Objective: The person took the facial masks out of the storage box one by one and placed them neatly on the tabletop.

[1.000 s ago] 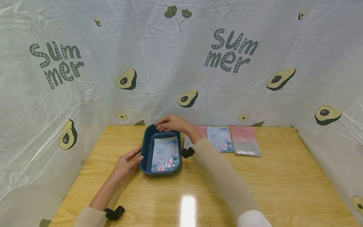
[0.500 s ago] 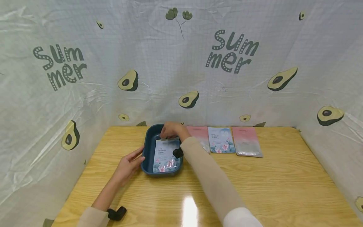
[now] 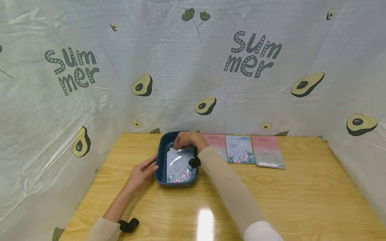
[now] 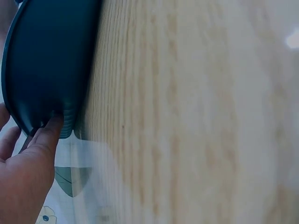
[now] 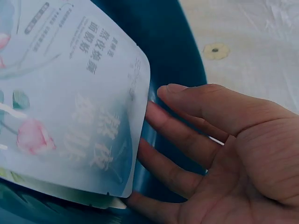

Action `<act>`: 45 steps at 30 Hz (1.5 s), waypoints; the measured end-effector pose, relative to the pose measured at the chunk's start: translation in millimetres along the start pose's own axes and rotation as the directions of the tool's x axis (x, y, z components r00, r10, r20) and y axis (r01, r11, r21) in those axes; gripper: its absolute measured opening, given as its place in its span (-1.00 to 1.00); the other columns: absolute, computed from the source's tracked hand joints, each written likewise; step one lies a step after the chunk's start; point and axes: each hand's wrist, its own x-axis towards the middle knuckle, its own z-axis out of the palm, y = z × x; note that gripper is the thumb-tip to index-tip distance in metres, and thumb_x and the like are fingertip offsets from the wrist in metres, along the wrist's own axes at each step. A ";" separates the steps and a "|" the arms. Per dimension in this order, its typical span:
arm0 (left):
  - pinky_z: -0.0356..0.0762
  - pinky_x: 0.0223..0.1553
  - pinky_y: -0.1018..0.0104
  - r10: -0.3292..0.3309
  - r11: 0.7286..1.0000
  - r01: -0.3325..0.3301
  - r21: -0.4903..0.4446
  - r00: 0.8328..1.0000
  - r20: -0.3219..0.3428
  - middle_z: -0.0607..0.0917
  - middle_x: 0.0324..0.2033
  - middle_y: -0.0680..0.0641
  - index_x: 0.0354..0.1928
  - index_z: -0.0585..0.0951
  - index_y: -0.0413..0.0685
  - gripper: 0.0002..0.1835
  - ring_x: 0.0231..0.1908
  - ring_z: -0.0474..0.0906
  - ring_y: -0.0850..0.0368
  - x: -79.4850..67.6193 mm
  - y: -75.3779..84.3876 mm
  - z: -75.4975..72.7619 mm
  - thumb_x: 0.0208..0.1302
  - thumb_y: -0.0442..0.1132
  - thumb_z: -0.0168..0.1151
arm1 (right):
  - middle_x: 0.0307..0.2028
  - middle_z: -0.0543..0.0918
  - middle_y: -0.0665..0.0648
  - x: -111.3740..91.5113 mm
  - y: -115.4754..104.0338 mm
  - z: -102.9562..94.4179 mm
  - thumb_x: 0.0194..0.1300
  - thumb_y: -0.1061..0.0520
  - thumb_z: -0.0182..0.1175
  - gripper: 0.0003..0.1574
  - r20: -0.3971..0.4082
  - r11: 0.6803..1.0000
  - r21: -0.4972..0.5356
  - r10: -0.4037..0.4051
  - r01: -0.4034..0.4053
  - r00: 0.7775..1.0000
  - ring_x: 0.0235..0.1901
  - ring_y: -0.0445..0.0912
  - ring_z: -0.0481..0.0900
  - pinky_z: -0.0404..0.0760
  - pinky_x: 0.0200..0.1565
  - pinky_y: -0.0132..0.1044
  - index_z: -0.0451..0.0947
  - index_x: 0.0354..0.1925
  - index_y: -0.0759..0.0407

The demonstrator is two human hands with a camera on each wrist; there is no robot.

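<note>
A dark blue basin point(image 3: 161, 167) sits on the wooden table with a pale blue floral sachet point(image 3: 178, 164) inside, face up and slightly bent. My right hand point(image 3: 187, 140) reaches over the basin's far end. In the right wrist view, its fingertips go behind the edge of the lotus-printed sachet point(image 5: 70, 93), while the thumb stays apart from it. Another sachet's edge point(image 5: 60, 193) shows beneath. My left hand point(image 3: 141, 174) touches the basin's left side with extended fingers; the left wrist view has these fingers point(image 4: 44, 137) against the dark wall point(image 4: 51, 60).
Right of the basin lie a pink sachet point(image 3: 217, 144), partly covered by the right arm, a blue floral sachet point(image 3: 240, 149) and a pink and silver sachet point(image 3: 267, 151). A printed curtain point(image 3: 169, 67) rises behind the table point(image 3: 271, 201).
My right hand has come down from above the basin's far rim to the sachet's top edge, and the sachet now bends. My left hand stays at the basin. The head view has shifted slightly.
</note>
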 end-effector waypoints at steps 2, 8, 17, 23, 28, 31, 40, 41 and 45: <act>0.50 0.20 0.39 0.001 1.000 -0.001 0.007 1.000 0.003 0.16 0.55 -0.20 0.57 0.21 -0.14 -0.32 0.34 0.40 0.19 -0.6 -0.2 0.1 0.50 -0.28 0.18 | 0.00 0.69 0.05 -1.9 -1.9 -0.2 0.42 0.21 0.25 -0.68 0.025 1.000 0.002 -0.030 0.030 0.999 -0.04 -0.06 0.55 0.57 0.18 -0.09 0.71 0.10 0.15; 0.50 0.19 0.41 0.008 1.000 -0.008 -0.005 1.000 0.003 0.14 0.55 -0.25 0.56 0.18 -0.21 -0.33 0.26 0.44 0.33 -1.2 -1.8 0.6 0.51 -0.32 0.16 | 0.14 0.65 0.06 -11.8 -3.5 -2.2 0.32 0.41 0.24 -0.54 0.067 0.997 0.065 -0.040 0.036 0.997 0.08 -0.03 0.53 0.62 0.13 0.03 0.68 0.11 0.05; 0.52 0.18 0.40 0.014 1.000 -0.014 0.002 1.000 -0.004 0.15 0.55 -0.25 0.56 0.19 -0.22 -0.31 0.20 0.50 0.39 0.2 -0.6 1.5 0.49 -0.31 0.19 | 0.12 0.64 0.15 -30.8 12.1 -1.0 0.31 0.43 0.26 -0.47 -0.118 0.996 0.050 -0.070 0.076 0.991 0.07 -0.02 0.56 0.64 0.13 -0.20 0.61 0.22 0.18; 0.53 0.17 0.40 0.028 0.999 -0.028 -0.019 1.000 0.014 0.15 0.54 -0.23 0.56 0.18 -0.23 -0.32 0.22 0.48 0.38 1.8 -1.4 1.6 0.50 -0.34 0.17 | -0.16 0.71 0.13 -42.7 23.5 4.3 0.30 0.31 0.36 -0.70 -0.248 0.974 0.200 -0.056 0.107 0.967 -0.26 -0.11 0.60 0.70 -0.09 -0.29 0.71 0.01 0.31; 0.50 0.20 0.38 0.020 1.000 -0.020 -0.018 1.000 0.016 0.15 0.55 -0.21 0.56 0.18 -0.21 -0.31 0.24 0.47 0.36 0.7 -0.9 1.9 0.50 -0.32 0.18 | -0.28 0.75 0.15 -51.1 28.9 12.9 0.32 0.28 0.36 -0.81 -0.284 0.906 0.399 -0.028 0.145 0.958 -0.43 -0.14 0.68 0.77 -0.22 -0.18 0.75 -0.09 0.31; 0.50 0.20 0.37 0.013 1.000 -0.013 -0.017 1.000 0.008 0.16 0.55 -0.20 0.56 0.18 -0.20 -0.31 0.23 0.48 0.37 0.3 0.2 2.1 0.49 -0.32 0.19 | -0.22 0.77 0.18 -58.8 30.5 18.8 0.34 0.26 0.34 -0.73 -0.293 0.886 0.424 -0.060 0.186 0.954 -0.38 -0.11 0.73 0.77 -0.17 -0.12 0.73 0.01 0.28; 0.50 0.20 0.39 0.039 0.999 -0.038 -0.017 0.999 0.014 0.13 0.55 -0.26 0.56 0.17 -0.25 -0.32 0.24 0.47 0.37 0.6 0.1 2.2 0.50 -0.34 0.16 | -0.26 0.75 0.16 -79.3 28.9 42.7 0.39 0.30 0.28 -0.76 -0.349 0.838 0.471 -0.111 0.277 0.930 -0.27 -0.09 0.77 0.74 -0.06 -0.04 0.66 -0.02 0.43; 0.50 0.20 0.39 0.043 0.999 -0.042 -0.016 0.999 0.015 0.13 0.55 -0.27 0.56 0.17 -0.26 -0.32 0.25 0.47 0.36 0.6 -0.2 2.4 0.50 -0.35 0.16 | -0.28 0.76 0.16 -79.0 28.7 46.1 0.41 0.28 0.27 -0.76 -0.369 0.838 0.464 -0.110 0.286 0.923 -0.31 -0.08 0.77 0.75 -0.09 -0.04 0.68 -0.03 0.42; 0.49 0.20 0.40 0.051 0.998 -0.050 -0.030 0.998 0.025 0.13 0.54 -0.27 0.56 0.16 -0.27 -0.33 0.26 0.46 0.35 0.6 -0.8 2.8 0.50 -0.37 0.15 | -0.22 0.79 0.25 -77.6 24.4 59.1 0.43 0.26 0.25 -0.70 -0.434 0.869 0.391 -0.117 0.303 0.893 -0.36 -0.05 0.78 0.77 -0.22 -0.12 0.68 0.06 0.38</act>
